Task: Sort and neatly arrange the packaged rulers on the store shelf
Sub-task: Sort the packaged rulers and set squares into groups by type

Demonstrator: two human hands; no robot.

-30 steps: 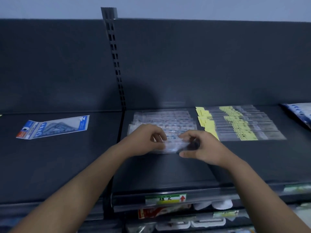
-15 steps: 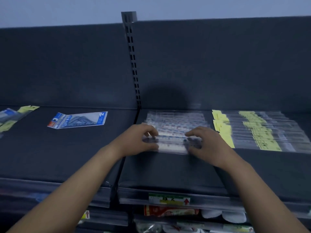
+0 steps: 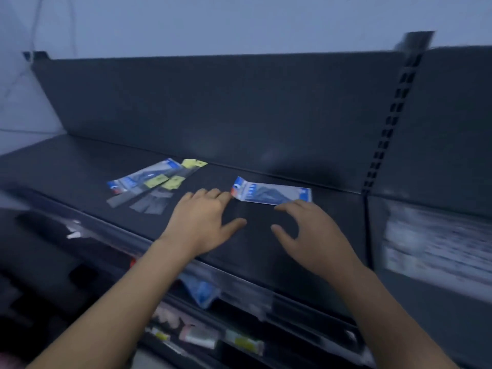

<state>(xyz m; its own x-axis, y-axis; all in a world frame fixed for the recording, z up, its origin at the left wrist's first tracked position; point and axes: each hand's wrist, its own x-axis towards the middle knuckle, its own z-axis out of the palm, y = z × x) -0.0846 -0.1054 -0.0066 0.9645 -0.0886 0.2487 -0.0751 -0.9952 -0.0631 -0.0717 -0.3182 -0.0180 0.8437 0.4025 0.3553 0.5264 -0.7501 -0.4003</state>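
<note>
**Hands leave the clear stack and move to the blue pack**

Both hands have let go of the clear ruler stack (image 3: pixel 436 243) they were squaring up half a second ago and have moved to the bay on its left. That stack now lies blurred at the right edge of the view, beyond the slotted upright (image 3: pixel 391 121).

The left hand (image 3: pixel 203 222) is released, with its fingers stretched forward. Its fingertips meet the red-cornered left end of the blue packaged ruler (image 3: pixel 274 193), though whether they press on it cannot be told. The right hand (image 3: pixel 308 233) is also released and holds nothing. Its fingers are spread and lightly bent, and the tips are at the pack's near edge.

The pack lies flat on the dark shelf (image 3: pixel 80 177), close to the back panel (image 3: pixel 213 102). To its left, well apart, is a loose pile (image 3: pixel 149 186) of another blue pack and clear sleeves with yellow tags, all lying askew. Blurred goods (image 3: pixel 197 335) sit on the lower shelves.
</note>
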